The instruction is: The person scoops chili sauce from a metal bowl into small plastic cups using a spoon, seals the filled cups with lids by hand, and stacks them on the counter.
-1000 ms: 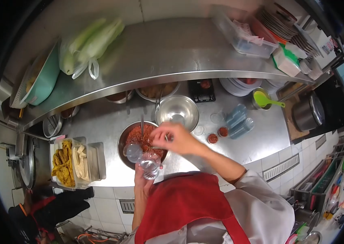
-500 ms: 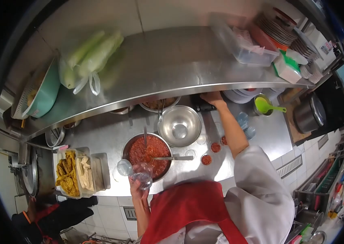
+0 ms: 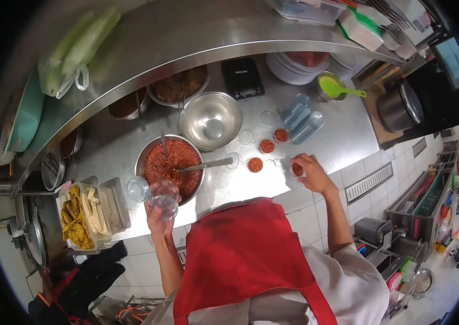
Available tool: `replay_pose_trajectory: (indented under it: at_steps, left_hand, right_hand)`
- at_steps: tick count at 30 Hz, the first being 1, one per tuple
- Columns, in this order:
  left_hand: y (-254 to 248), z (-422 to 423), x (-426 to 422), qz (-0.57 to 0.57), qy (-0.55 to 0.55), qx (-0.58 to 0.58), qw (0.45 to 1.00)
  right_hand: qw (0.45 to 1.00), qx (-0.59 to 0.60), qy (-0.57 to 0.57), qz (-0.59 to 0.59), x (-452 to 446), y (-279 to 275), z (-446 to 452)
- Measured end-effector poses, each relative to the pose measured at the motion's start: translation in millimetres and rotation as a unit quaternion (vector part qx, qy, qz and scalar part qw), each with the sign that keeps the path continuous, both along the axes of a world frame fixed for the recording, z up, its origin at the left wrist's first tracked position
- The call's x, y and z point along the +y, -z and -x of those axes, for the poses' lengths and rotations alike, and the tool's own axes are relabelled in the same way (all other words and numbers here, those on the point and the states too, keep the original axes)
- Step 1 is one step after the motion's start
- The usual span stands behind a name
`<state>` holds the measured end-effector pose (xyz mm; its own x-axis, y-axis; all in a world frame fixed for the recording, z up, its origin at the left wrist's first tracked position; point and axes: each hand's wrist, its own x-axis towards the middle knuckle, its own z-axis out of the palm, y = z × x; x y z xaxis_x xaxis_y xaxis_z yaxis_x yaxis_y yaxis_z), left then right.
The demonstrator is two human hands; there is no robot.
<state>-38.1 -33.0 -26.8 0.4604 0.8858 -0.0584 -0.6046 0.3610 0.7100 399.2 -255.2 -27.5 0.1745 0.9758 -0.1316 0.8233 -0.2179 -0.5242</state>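
Observation:
My left hand is closed around a clear plastic container at the near rim of the sauce bowl. Beside it, a round clear piece of plastic overlaps the rim; whether I hold that too is unclear. My right hand pinches a small sauce cup with red sauce in it, near the counter's front edge. Several more red-filled cups stand on the steel left of it. Chunky red sauce fills a metal bowl, with a spoon resting in it.
An empty metal bowl stands behind the sauce, with a black kitchen scale further back. Stacked clear cups lie at right. Food tubs occupy the left. A steel shelf overhangs the back. A person's dark sleeve shows lower left.
My right hand has come from under the shelf by the scale to the front edge, where it now holds a sauce cup. The left keeps its clear container. The view has shifted.

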Motion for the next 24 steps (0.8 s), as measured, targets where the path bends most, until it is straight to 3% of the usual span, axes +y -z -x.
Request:
replay_pose_trajectory:
  at_steps: [5, 10, 13, 16, 20, 24]
  left_hand:
    - [2.6, 4.1, 0.7, -0.029, 0.049, 0.007, 0.998]
    - [1.2, 16.4, -11.5, -0.036, 0.031, 0.019, 0.999]
    - [3.2, 27.4, -23.9, -0.030, -0.001, 0.027, 0.999]
    - [12.8, 43.9, -31.9, -0.014, -0.045, 0.034, 0.998]
    - [7.1, 60.5, -37.8, -0.008, -0.101, 0.049, 0.994]
    - [-1.4, 71.7, -43.4, -0.031, -0.136, 0.081, 0.987]
  right_hand:
    - [0.991, -0.084, 0.097, -0.026, -6.7, 52.8, -0.7]
    - [0.971, -0.166, 0.161, -0.061, 14.1, -15.7, 35.6]
    - [0.977, 0.059, 0.192, -0.074, 44.5, -67.4, 68.0]
    - [0.970, 0.090, 0.055, -0.218, 86.5, -79.7, 109.3]
    - [0.959, 0.124, -0.100, -0.233, 153.6, -83.7, 153.6]
    - [0.960, 0.053, -0.203, -0.187, 210.1, -90.1, 176.6]
